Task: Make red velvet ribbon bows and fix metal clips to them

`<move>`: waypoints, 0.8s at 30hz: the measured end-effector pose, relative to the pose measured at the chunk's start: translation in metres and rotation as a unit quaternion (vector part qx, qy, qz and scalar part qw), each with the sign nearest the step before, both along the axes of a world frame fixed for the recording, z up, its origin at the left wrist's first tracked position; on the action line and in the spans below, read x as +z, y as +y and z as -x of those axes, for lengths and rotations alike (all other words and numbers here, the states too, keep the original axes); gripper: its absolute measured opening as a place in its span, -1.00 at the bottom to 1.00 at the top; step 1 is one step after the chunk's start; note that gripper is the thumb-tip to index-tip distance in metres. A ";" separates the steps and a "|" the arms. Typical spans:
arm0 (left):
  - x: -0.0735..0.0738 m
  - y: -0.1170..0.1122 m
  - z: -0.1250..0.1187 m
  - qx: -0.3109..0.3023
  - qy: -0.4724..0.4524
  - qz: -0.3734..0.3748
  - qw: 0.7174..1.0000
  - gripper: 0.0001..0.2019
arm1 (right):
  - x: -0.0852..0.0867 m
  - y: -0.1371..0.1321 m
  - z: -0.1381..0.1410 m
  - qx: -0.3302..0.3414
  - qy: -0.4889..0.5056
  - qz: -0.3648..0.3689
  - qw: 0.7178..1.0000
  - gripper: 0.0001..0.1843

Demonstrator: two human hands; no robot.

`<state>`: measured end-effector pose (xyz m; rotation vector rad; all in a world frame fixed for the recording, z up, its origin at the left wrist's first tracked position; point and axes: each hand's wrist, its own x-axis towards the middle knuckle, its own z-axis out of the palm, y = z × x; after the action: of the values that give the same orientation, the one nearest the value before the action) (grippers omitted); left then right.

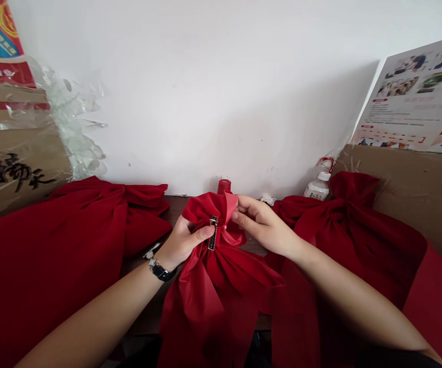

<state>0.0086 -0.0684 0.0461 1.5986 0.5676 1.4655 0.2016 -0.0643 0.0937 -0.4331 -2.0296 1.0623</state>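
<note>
The red cloth bow (209, 276) sits gathered over the dark wooden table (178, 209), held up between both hands; the left hand (182, 243) grips it from the left, its thumb (205, 231) pressed on the cloth just beside a narrow metal clip (214, 232) at the knot, its other fingers hidden behind the bow; the right hand (263, 225) comes in from the other side, thumb and fingers (242, 214) pressed together, pinching a paler fold at the top. The smooth cloth looks likely to slide, so a slackened pinch could let that fold slip loose; the clip could twist if the left thumb shifts; the loose bow tails could catch on the wristwatch (161, 272) on the left wrist. Room sideways looks tight; another red bow (52, 245) lies near the left forearm, and a third (351, 225) spreads beneath the right arm; a red spool (224, 186) stands just behind the held bow, where a careless backward move could knock it; a plastic bottle (318, 187) stands further right; the near table edge is hidden under hanging cloth; there is open space above the hands, before the white wall (190, 92).
</note>
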 end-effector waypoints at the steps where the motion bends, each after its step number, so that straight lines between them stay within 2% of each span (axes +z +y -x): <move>1: 0.000 0.000 0.000 0.003 0.006 -0.005 1.000 -0.60 | 0.000 0.001 -0.001 0.008 -0.001 0.002 1.000 -0.79; 7: -0.002 0.002 0.004 -0.006 0.026 -0.021 0.999 -0.60 | 0.002 0.004 -0.005 0.030 -0.017 -0.003 0.999 -0.74; 14: -0.001 0.003 0.004 -0.027 0.029 0.016 0.999 -0.56 | 0.003 0.007 -0.005 0.044 0.000 -0.009 0.999 -0.73; 20: 0.002 0.000 0.000 -0.146 -0.007 0.055 0.988 -0.59 | 0.000 0.004 -0.001 0.058 0.039 0.018 0.997 -0.76; 24: 0.000 0.000 0.000 -0.171 -0.023 0.085 0.981 -0.61 | -0.002 0.001 0.000 0.034 0.046 0.012 0.998 -0.75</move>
<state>0.0086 -0.0687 0.0461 1.4418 0.3591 1.1624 0.2012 -0.0630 0.0919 -0.3238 -1.9640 1.1287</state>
